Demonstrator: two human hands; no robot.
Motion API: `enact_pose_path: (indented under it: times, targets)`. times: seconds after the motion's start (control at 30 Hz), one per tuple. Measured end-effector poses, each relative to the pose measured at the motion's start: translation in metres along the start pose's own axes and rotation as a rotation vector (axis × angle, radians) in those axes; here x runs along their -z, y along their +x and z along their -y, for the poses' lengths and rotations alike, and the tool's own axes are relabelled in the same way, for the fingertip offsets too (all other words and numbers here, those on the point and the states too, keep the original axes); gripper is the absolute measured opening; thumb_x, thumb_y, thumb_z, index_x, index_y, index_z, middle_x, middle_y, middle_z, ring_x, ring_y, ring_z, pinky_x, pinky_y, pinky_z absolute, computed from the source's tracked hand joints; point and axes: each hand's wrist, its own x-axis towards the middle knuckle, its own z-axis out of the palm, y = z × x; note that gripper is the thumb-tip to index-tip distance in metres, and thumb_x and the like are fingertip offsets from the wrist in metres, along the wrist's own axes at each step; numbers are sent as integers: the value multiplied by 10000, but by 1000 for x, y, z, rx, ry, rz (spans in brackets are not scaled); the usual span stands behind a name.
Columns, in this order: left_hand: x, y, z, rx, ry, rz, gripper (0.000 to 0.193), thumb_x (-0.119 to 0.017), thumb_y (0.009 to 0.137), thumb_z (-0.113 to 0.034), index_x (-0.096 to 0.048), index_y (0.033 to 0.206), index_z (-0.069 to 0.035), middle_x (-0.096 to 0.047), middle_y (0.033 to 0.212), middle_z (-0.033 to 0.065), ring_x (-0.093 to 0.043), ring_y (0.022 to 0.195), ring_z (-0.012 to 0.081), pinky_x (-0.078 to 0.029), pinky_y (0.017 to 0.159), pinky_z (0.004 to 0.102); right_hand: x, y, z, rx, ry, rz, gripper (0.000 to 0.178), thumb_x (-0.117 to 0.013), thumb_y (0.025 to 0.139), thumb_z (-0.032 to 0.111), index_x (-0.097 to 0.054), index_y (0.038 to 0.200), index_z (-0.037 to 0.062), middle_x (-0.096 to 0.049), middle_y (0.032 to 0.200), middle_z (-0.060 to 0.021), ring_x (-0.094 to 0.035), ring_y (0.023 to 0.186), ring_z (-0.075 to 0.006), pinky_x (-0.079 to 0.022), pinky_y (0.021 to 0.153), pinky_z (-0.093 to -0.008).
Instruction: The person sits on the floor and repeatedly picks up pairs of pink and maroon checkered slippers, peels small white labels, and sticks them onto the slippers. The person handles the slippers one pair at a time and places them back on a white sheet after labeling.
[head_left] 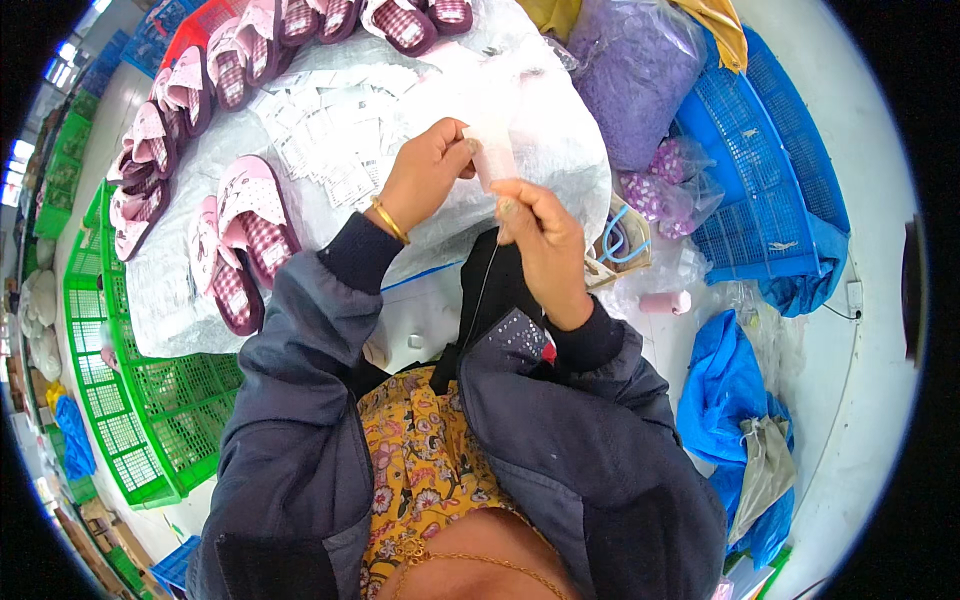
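Observation:
Both my hands are raised over the near right part of the covered table, around a pale pink spool-like roll [493,155]. My left hand [432,165], a gold bangle at its wrist, pinches the roll's upper left edge between thumb and fingers. Closed at the lower end of the roll is my right hand [540,235], thumb against forefinger. A thin dark thread [483,287] hangs from below the right hand toward my lap. Pink slippers [255,215] with checked insoles lie on the table left of my hands, one partly over the other.
More pink slippers [185,90] line the table's far left edge. White printed slips [335,135] are spread mid-table. Green crates [130,400] stand at left, blue crates [745,170] at right. A purple bag [635,75] and a pink roll [665,302] are on the right.

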Motion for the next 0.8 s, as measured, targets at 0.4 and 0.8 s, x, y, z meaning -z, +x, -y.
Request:
enact_pose_path:
  times: [0.4,0.8]
  targets:
    - [2,-69,-23,-208,467,41,218,-559,977,-189,-617,1109,-26,-674,876,181,-668,787,335,-505,697,359,-7,5,3,-120,-18,-33,351,-716,900,99,-520,1168,-14,-695,813,-65,-591,682,-52,-444,582,-192]
    - [1,-82,-16,-446,540,-17,199,-609,933,-110,-662,1097,-11,-681,989,184,-666,885,340,-527,780,364,0,0,-1,-288,341,43,253,-713,896,82,-578,1093,0,-648,819,-29,-508,598,-50,-403,539,-191]
